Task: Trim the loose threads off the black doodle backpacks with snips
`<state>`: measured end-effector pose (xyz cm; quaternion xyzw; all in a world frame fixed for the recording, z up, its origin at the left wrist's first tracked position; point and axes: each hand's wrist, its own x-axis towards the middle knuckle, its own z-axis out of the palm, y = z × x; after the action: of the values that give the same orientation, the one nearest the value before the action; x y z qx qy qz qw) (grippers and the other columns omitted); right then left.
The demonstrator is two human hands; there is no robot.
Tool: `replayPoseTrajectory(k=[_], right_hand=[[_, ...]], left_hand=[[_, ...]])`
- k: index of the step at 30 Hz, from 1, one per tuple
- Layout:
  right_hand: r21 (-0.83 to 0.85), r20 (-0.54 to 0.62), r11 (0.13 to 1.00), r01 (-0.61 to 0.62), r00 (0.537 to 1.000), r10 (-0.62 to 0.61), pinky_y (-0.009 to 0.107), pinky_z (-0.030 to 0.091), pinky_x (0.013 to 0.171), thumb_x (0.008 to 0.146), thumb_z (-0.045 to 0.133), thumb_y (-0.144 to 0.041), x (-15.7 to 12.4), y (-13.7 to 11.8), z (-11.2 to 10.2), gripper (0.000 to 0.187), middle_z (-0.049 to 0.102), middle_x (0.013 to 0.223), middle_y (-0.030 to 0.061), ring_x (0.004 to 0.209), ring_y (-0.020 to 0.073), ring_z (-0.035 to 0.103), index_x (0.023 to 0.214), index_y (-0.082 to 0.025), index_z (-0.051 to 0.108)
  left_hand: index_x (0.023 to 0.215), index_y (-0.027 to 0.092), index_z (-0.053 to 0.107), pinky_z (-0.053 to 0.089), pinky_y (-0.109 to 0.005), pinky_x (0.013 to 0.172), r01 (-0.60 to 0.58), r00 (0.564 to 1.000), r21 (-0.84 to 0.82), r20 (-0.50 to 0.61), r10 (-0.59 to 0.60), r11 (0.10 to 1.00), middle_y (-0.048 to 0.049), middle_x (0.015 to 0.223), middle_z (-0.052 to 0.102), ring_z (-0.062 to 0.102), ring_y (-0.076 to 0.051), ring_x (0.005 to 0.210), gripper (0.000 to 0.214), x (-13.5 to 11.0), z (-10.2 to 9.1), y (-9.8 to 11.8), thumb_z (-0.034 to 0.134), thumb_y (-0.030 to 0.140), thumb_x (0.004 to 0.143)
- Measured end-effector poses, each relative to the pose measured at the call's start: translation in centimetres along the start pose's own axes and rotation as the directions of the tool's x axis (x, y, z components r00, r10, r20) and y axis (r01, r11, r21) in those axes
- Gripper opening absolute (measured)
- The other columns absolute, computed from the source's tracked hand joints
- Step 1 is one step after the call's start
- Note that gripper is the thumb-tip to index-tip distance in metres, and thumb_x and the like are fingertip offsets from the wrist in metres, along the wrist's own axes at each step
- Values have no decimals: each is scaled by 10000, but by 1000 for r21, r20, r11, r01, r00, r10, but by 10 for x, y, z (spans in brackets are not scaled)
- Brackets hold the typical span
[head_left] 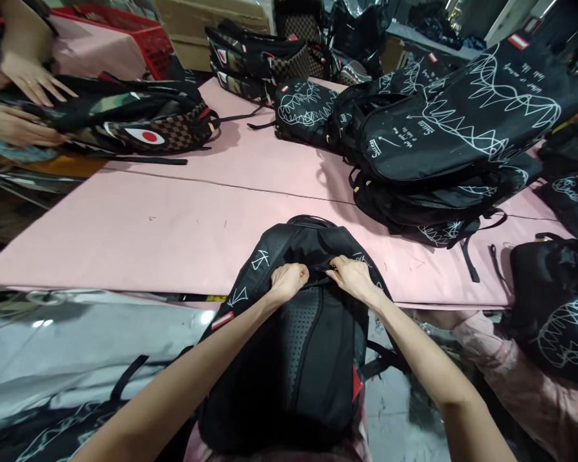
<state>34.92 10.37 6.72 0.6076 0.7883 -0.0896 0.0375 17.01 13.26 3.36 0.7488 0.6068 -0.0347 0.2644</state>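
Observation:
A black backpack (298,346) with white scribble drawings lies back-side up at the near edge of the pink table (173,224), partly over my lap. My left hand (289,280) is closed in a pinch on the fabric near the backpack's top. My right hand (351,276) is closed too, gripping the same top seam just to the right. Both hands nearly touch each other over the padded mesh back panel.
A stack of similar black backpacks (443,141) fills the table's right side, with more at the far right (553,308). Another person's hands (24,102) rest on a camouflage and checkered backpack (139,122) at the far left. A red crate (135,29) and boxes stand behind.

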Motion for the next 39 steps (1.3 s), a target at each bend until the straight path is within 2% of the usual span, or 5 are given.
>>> replayPoseTrajectory(k=[18, 25, 28, 35, 39], right_hand=[[-245, 65, 870, 428, 902, -426, 305, 372, 675, 898, 460, -127, 35, -24, 4, 165, 597, 895, 104, 861, 216, 507, 882, -123, 624], [-276, -98, 923, 269, 947, -305, 313, 389, 702, 936, 436, -210, 14, -17, 6, 174, 572, 884, 94, 844, 217, 505, 931, -131, 591], [-222, -184, 964, 149, 964, -192, 292, 405, 706, 927, 479, -254, 9, -19, 5, 169, 572, 934, 89, 862, 206, 521, 1016, -144, 572], [103, -354, 994, -35, 933, 69, 254, 430, 623, 830, 608, -426, -16, -21, -7, 493, 544, 1114, 89, 845, 191, 588, 1267, -241, 475], [418, -350, 863, -282, 827, 440, 307, 457, 690, 727, 687, -436, -45, 11, -1, 599, 584, 1095, 100, 931, 249, 583, 1251, -209, 507]], left_hand=[[730, 193, 644, 407, -288, 672, -63, 997, -151, -62, 54, 987, -60, 718, 663, 629, -224, 745, 185, -3, 2, -8, 461, 188, 760], [797, 167, 637, 431, -237, 830, -320, 946, -441, -203, 254, 838, -58, 959, 661, 596, -167, 925, 291, -32, -27, -25, 386, 296, 865], [576, 170, 628, 450, -275, 865, -415, 815, -622, 70, 575, 664, -63, 783, 677, 619, -183, 858, 536, -55, -42, -41, 265, 373, 914], [1219, 133, 542, 300, -421, 1082, -511, 807, -44, -367, 462, 858, -95, 1341, 475, 299, -266, 1324, 395, -32, -13, -60, 378, 275, 889], [1387, 148, 344, 359, -434, 1042, -538, 782, 94, -316, 537, 838, -92, 1464, 321, 120, -286, 1392, 519, 0, 22, -74, 411, 274, 888]])
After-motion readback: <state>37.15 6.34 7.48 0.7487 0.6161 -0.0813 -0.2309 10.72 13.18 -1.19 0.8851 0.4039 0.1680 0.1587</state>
